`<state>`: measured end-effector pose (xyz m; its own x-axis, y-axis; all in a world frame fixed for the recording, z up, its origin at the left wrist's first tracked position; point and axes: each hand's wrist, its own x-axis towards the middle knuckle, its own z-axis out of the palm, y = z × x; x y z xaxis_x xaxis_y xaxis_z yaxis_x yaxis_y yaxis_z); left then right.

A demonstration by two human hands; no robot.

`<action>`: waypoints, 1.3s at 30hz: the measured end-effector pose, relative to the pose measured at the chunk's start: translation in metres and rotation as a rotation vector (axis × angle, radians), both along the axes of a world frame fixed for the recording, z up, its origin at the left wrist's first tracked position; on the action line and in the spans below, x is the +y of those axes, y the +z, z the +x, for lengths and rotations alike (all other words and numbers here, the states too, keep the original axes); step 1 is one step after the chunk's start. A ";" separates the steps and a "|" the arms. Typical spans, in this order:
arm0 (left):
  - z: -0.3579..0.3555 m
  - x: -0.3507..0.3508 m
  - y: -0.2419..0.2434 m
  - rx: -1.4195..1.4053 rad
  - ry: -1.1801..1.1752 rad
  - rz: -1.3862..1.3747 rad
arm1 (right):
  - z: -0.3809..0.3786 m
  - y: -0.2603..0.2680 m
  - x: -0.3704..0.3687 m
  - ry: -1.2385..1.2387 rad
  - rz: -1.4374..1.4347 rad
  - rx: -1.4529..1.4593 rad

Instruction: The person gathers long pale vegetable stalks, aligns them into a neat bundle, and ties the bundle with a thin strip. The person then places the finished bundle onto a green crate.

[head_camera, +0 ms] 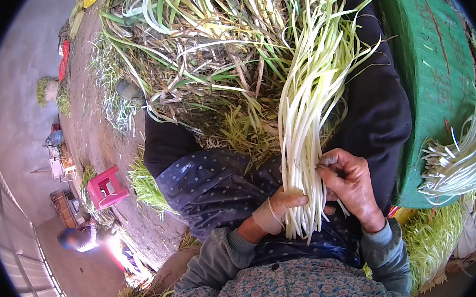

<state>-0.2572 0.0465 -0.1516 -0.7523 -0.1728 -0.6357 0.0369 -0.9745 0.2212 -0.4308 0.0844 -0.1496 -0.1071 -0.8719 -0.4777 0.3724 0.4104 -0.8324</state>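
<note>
A long bunch of pale yellow-green leafy stalks (310,104), perhaps blanched chives, lies over the lap on a dark polka-dot apron (218,180). Around its white lower ends my left hand (277,209) is closed, thumb on top, with a thin band around the hand. At the bunch's right edge my right hand (343,179) has thumb and forefinger pinched together; whether a stalk is between them is unclear. Its other fingers are curled by the stalks. Beyond the lap rises a heap of loose, untrimmed green and white stalks with dry brown leaves (195,60).
At the right stands a green woven-covered block (429,101) bearing writing, with a bundle of white-ended stalks (457,163) on it. Cut green leaves (434,237) lie below. A pink plastic stool (108,188) stands at the left; another person (81,236) is farther off.
</note>
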 end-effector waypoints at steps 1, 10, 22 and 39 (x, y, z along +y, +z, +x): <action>0.000 -0.001 0.000 0.000 0.000 -0.008 | 0.001 0.003 -0.003 0.052 -0.089 0.200; 0.006 -0.001 0.003 -0.052 0.003 -0.042 | 0.003 0.006 -0.016 0.253 -0.300 0.827; 0.005 -0.003 -0.004 0.062 -0.005 0.033 | -0.003 -0.001 -0.004 0.111 -0.032 -0.081; 0.000 -0.010 -0.014 0.101 -0.003 0.085 | -0.001 0.026 0.017 0.633 -0.411 0.056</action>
